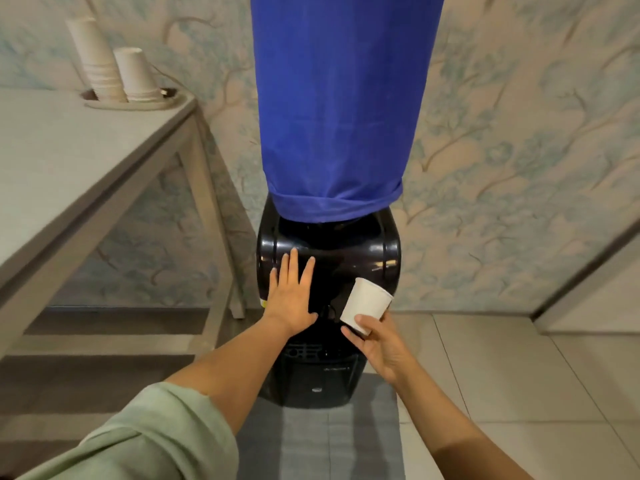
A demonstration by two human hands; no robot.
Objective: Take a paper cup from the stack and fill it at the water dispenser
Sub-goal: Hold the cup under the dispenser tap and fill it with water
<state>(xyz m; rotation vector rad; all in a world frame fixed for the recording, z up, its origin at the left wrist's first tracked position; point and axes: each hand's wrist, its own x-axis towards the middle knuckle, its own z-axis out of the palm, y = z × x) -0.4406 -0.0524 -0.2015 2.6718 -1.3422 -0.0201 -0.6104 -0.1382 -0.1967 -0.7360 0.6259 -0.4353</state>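
Pale green sleeve (145, 441) seen nearest. Left hand (289, 299) spread flat, empty, on black plastic water dispenser (346, 258). White paper cup (366, 304) pinched, tilted, by right hand (379, 344). Advised: cup levelled, centred under spout before tap pressed.

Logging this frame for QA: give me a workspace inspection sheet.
Surface: grey table, left of dispenser.
Job's things: paper cup tilted, held near black water dispenser; cup stacks upside down on a tray.
Clutter: nothing seen.
Hands: left hand flat, open on dispenser front; right hand grips the cup's base.
Cables: nothing seen.
Surroundings: blue cloth cover over bottle, patterned wallpaper, grey mat, tiled floor.
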